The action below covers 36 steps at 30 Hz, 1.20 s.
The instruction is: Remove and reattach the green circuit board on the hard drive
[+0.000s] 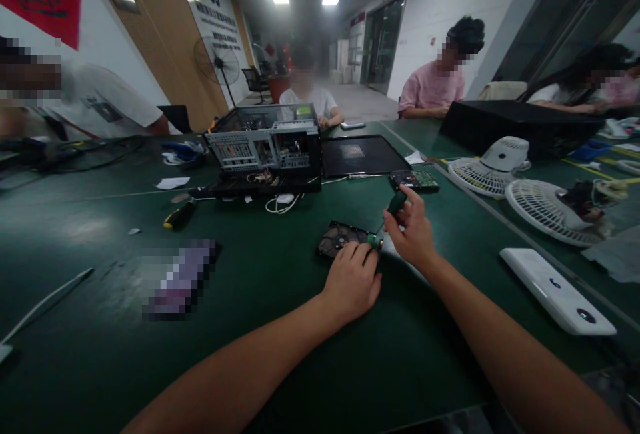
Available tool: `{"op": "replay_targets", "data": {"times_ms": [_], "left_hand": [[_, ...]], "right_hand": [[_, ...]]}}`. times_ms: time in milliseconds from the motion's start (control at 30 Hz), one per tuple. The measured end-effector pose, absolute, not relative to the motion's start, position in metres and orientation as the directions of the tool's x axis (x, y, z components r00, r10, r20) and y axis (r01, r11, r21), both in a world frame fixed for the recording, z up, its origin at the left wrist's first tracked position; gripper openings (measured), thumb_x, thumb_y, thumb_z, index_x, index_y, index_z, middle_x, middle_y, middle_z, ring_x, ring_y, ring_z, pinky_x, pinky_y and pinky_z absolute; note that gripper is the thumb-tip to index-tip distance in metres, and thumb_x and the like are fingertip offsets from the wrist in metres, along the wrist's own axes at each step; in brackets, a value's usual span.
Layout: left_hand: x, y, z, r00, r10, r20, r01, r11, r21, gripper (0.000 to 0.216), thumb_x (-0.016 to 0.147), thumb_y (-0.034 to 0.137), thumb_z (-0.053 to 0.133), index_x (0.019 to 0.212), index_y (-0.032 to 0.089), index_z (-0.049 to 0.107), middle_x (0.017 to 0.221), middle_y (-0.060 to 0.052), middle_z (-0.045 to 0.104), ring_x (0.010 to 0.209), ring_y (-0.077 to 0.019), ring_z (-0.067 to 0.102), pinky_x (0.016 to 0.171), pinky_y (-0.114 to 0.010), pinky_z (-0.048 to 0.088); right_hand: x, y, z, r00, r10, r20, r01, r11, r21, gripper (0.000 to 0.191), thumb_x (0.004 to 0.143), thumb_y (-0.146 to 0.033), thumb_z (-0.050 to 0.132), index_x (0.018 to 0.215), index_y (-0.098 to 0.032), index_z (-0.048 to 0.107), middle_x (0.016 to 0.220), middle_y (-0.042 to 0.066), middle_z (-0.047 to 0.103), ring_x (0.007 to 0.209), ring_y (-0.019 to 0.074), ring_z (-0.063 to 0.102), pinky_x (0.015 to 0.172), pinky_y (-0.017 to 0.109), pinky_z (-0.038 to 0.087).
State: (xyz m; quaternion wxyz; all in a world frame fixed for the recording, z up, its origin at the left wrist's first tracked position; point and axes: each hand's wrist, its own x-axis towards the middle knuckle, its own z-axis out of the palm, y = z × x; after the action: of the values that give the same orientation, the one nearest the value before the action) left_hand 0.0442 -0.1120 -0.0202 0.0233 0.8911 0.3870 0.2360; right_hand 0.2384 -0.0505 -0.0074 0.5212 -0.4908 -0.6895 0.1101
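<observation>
A hard drive (336,237) lies on the green table, its dark metal side up and a strip of green circuit board at its right end. My left hand (353,281) rests over the drive's near edge, fingers curled onto it and holding it down. Between the fingers of my right hand (413,231) is a dark-handled screwdriver (397,203), tilted, its thin shaft reaching down to the drive's right end. The tip's exact contact point is too small to make out.
Beyond the drive stands an open computer case (265,147). A second drive with a circuit board (420,181) lies behind my right hand. White fan parts (483,174) and a white device (557,291) are at right. A yellow-black screwdriver (179,215) lies left. Other people sit around the table.
</observation>
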Motion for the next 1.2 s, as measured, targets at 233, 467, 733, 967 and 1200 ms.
{"op": "replay_targets", "data": {"times_ms": [233,467,733,967,1200], "left_hand": [[0.0443,-0.1120,-0.0199,0.590,0.699,0.404,0.677,-0.701,0.225,0.042,0.095,0.030,0.058,0.134,0.015,0.057,0.133,-0.014,0.061,0.124,-0.0323,0.052,0.104,-0.048,0.049],[0.0435,-0.1113,-0.0199,0.592,0.699,0.400,0.676,-0.702,0.225,0.042,0.095,0.031,0.058,0.134,0.015,0.057,0.134,-0.014,0.061,0.125,-0.0325,0.052,0.104,-0.049,0.049],[0.0443,-0.1115,-0.0200,0.585,0.705,0.402,0.681,-0.696,0.230,0.044,0.095,0.031,0.058,0.136,0.016,0.056,0.134,-0.015,0.061,0.126,-0.0325,0.052,0.106,-0.049,0.048],[0.0438,-0.1119,-0.0184,0.591,0.706,0.390,0.677,-0.697,0.235,0.042,0.095,0.030,0.057,0.135,0.016,0.057,0.134,-0.014,0.061,0.124,-0.0327,0.052,0.103,-0.049,0.050],[0.0441,-0.1116,-0.0192,0.591,0.706,0.389,0.680,-0.696,0.231,0.042,0.095,0.030,0.057,0.135,0.015,0.057,0.134,-0.014,0.061,0.123,-0.0327,0.052,0.103,-0.049,0.049]], "right_hand": [[0.2383,-0.0512,-0.0074,0.001,0.796,0.605,0.548,0.505,-0.666,0.072,0.096,-0.033,0.060,0.158,-0.027,0.024,0.103,0.008,0.069,0.080,0.0216,0.072,0.074,0.039,0.061],[0.2377,-0.0508,-0.0078,-0.007,0.777,0.629,0.631,0.492,-0.600,0.073,0.095,-0.037,0.063,0.158,-0.028,0.028,0.101,0.006,0.070,0.074,0.0207,0.069,0.072,0.040,0.060],[0.2352,-0.0534,-0.0026,-0.033,0.701,0.712,0.723,0.509,-0.467,0.065,0.093,-0.037,0.067,0.152,-0.028,0.041,0.108,0.008,0.070,0.082,0.0231,0.070,0.080,0.045,0.063],[0.2385,-0.0519,-0.0055,0.009,0.684,0.730,0.662,0.543,-0.517,0.060,0.095,-0.028,0.060,0.152,-0.026,0.040,0.127,0.013,0.067,0.099,0.0252,0.074,0.095,0.047,0.061],[0.2366,-0.0514,-0.0071,0.077,0.661,0.746,0.635,0.545,-0.548,0.052,0.091,-0.032,0.068,0.136,-0.026,0.044,0.110,0.009,0.070,0.091,0.0232,0.074,0.084,0.042,0.063]]}}
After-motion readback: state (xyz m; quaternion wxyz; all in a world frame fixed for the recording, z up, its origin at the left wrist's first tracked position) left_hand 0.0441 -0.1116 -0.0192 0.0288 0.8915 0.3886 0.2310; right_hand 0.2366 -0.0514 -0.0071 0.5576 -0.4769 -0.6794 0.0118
